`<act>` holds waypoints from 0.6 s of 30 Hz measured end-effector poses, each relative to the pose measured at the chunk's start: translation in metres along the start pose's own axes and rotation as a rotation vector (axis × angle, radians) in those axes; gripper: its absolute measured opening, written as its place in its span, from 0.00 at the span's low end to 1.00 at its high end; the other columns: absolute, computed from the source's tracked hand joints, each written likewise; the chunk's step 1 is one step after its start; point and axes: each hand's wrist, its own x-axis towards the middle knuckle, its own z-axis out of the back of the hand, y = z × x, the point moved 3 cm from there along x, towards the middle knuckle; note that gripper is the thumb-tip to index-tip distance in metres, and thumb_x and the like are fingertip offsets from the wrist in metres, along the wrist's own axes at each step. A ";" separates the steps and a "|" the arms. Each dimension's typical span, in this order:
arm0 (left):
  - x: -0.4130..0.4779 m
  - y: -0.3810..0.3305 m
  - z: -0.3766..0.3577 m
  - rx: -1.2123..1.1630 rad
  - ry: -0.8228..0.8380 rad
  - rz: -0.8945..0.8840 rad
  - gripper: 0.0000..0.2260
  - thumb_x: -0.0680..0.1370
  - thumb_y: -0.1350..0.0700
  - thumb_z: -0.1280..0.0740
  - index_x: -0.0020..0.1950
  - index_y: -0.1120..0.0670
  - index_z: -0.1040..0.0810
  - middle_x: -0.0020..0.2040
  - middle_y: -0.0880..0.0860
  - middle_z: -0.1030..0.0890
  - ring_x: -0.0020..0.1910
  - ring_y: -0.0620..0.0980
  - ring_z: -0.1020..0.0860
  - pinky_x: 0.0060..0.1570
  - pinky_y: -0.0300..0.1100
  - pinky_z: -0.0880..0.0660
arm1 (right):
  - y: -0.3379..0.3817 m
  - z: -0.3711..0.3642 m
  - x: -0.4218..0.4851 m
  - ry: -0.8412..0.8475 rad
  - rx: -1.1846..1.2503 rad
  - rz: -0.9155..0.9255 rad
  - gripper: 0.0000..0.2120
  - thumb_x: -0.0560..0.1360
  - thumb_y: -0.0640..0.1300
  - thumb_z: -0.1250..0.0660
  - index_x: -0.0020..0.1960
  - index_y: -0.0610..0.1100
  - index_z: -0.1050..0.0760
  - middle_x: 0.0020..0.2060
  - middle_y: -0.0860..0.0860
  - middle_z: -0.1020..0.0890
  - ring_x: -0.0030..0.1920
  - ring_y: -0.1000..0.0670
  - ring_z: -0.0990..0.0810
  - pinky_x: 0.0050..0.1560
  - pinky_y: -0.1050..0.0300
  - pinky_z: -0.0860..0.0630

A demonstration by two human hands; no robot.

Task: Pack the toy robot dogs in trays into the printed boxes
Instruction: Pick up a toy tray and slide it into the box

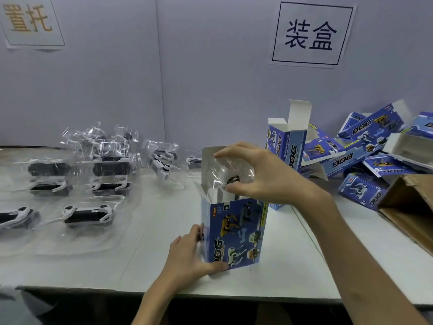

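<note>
A blue printed box (236,233) stands upright on the white table near the front edge, its top flaps open. My left hand (189,256) grips its lower left corner. My right hand (255,174) pinches the clear plastic tray (234,171) that sticks out of the box's open top, with a toy robot dog partly visible inside it. Several more toy dogs in clear trays (87,215) lie spread over the left half of the table.
A second open printed box (287,146) stands behind my right hand. Several flat and folded printed boxes (370,146) are piled at the right. A brown cardboard carton (412,207) lies at the far right edge. A grey partition wall with paper signs stands behind.
</note>
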 end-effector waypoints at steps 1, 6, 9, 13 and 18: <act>-0.001 0.000 0.000 -0.001 -0.001 -0.003 0.42 0.56 0.24 0.30 0.62 0.44 0.33 0.60 0.39 0.22 0.59 0.44 0.24 0.64 0.50 0.29 | -0.002 -0.004 -0.001 -0.035 -0.013 0.007 0.27 0.74 0.48 0.25 0.70 0.55 0.28 0.65 0.59 0.25 0.65 0.57 0.28 0.68 0.54 0.29; -0.002 -0.003 0.001 0.001 0.005 -0.007 0.41 0.56 0.24 0.31 0.62 0.44 0.33 0.60 0.39 0.22 0.59 0.44 0.24 0.65 0.50 0.30 | -0.005 -0.003 0.000 -0.032 -0.102 0.053 0.27 0.72 0.52 0.26 0.69 0.58 0.29 0.64 0.62 0.25 0.64 0.56 0.26 0.69 0.47 0.28; -0.002 -0.004 0.002 -0.004 0.000 -0.007 0.41 0.56 0.24 0.31 0.62 0.44 0.33 0.60 0.39 0.22 0.59 0.44 0.24 0.65 0.50 0.30 | -0.006 -0.005 0.000 -0.008 -0.171 0.067 0.31 0.72 0.54 0.26 0.72 0.58 0.33 0.67 0.61 0.27 0.63 0.54 0.25 0.65 0.51 0.26; -0.003 -0.005 0.002 -0.004 0.002 -0.011 0.42 0.56 0.24 0.32 0.63 0.44 0.33 0.61 0.39 0.22 0.60 0.43 0.24 0.65 0.50 0.31 | -0.004 -0.007 0.000 -0.182 -0.190 0.126 0.20 0.78 0.46 0.30 0.69 0.53 0.25 0.64 0.57 0.21 0.59 0.53 0.21 0.60 0.48 0.22; -0.004 -0.005 0.002 0.001 -0.006 -0.021 0.41 0.57 0.25 0.31 0.63 0.45 0.32 0.60 0.38 0.22 0.59 0.44 0.24 0.65 0.50 0.32 | 0.004 0.007 0.009 -0.225 -0.151 0.150 0.13 0.80 0.39 0.36 0.61 0.48 0.18 0.52 0.52 0.14 0.50 0.50 0.16 0.52 0.47 0.19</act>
